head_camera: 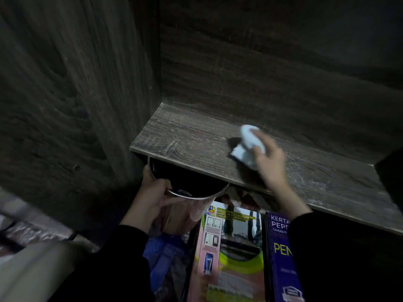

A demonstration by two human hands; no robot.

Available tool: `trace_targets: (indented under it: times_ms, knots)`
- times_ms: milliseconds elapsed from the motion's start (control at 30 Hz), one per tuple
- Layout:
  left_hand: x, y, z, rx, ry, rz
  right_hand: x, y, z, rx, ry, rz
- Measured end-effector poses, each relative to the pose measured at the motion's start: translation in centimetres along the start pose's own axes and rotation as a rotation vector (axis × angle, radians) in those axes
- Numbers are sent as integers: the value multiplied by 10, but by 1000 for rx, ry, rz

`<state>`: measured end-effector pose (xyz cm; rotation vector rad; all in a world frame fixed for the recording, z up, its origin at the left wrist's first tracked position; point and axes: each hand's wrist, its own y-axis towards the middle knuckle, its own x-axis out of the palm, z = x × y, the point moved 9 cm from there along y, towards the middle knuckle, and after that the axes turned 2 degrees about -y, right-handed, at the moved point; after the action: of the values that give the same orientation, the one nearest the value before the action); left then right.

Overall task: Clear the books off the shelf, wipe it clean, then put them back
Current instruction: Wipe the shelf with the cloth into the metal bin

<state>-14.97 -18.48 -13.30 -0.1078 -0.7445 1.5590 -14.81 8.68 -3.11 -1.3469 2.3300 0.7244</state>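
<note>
The dark wood-grain shelf board (185, 136) runs from centre to the right edge and carries no books. My right hand (269, 162) holds a crumpled white cloth (247, 141) pressed on the board's middle. Just under the shelf's front edge, my left hand (153, 192) grips the rim of a round metal bin (192, 196) with a dark inside. Two books lie below: a pink and green one (231, 247) and a blue one with yellow lettering (279, 253), partly hidden by my right sleeve.
The cabinet's left side panel (87, 94) and back panel (261, 62) enclose the shelf. A dark shape (392, 171) stands at the shelf's right end. A blue plastic bag (161, 256) lies beside the books; pale floor shows at the lower left.
</note>
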Motion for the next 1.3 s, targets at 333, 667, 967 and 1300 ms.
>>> trace_targets:
  times_ms: [333, 667, 967, 1300]
  knots:
    - [0, -1, 1, 12, 6, 15, 58, -31, 16, 257, -757, -79]
    - [0, -3, 4, 52, 11, -11, 151, -52, -61, 0, 84, -400]
    - [0, 4, -1, 33, -12, 1, -112, -1, 84, 305, -28, 365]
    - [-5, 18, -4, 42, 17, -17, -209, -44, 184, 544, -784, 165]
